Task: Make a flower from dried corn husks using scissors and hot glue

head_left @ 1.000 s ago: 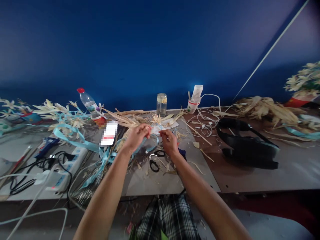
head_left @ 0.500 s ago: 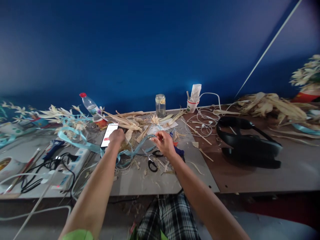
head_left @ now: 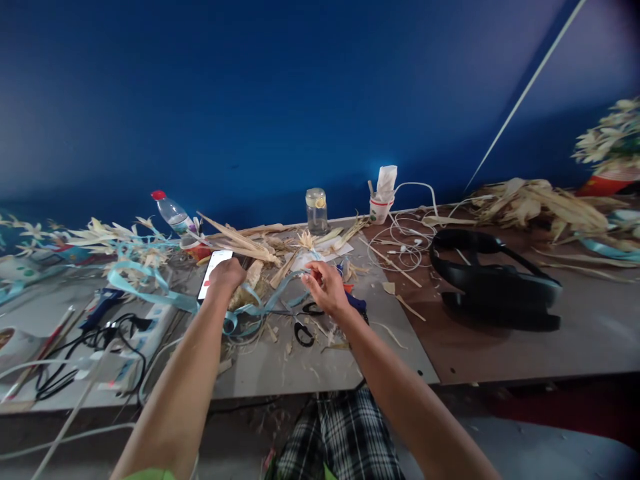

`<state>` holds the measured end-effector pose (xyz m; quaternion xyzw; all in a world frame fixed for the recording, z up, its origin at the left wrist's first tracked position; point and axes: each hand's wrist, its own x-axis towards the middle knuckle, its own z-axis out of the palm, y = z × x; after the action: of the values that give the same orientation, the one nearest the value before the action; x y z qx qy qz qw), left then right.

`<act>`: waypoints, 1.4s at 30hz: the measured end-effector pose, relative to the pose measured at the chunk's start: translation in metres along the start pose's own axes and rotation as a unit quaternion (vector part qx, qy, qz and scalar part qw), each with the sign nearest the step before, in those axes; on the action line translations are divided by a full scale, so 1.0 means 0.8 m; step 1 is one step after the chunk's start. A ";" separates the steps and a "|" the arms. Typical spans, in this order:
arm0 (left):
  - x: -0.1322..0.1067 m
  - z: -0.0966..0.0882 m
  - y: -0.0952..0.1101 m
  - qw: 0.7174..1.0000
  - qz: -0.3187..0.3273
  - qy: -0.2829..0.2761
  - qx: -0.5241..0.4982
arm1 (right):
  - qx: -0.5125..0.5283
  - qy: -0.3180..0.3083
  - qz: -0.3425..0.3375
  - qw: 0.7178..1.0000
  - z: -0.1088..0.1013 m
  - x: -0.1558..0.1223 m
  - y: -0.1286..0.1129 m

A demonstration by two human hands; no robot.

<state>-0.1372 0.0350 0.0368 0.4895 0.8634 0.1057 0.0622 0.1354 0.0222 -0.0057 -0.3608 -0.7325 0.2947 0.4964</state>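
My left hand [head_left: 227,275] is curled at the right edge of a phone [head_left: 213,267] with a lit screen; its fingertips are hidden, so what they grip does not show. With thumb and fingers pinched, my right hand [head_left: 326,290] holds a light blue ribbon [head_left: 287,283] that trails left across the table. Just beyond those fingers is a pale husk flower [head_left: 306,240] with a bluish stem; whether the hand also grips that stem is unclear. Black-handled scissors [head_left: 303,333] lie below the right hand. A blue-handled tool [head_left: 356,302] sits partly behind the right wrist.
Dry husks [head_left: 245,243] and scraps litter the table. Behind stand a glass jar [head_left: 317,212], a paper cup [head_left: 380,210] and a tilted bottle [head_left: 173,213]. To the left lie a power strip [head_left: 145,340] and cables; to the right, a black headset [head_left: 495,287] and white cords [head_left: 400,233].
The view has shifted slightly, so things on the left sit a little further left. Both hands keep nearly the same places, the right one still pinching the ribbon.
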 end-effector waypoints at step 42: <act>-0.161 -0.232 0.151 0.592 0.319 0.183 -0.717 | 0.548 -0.042 0.181 0.816 -0.011 0.014 -0.001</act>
<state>-0.0097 -0.0379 0.2468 0.5013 0.2908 0.7909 0.1965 0.1406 0.0311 0.0036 -0.1424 -0.3916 0.7468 0.5183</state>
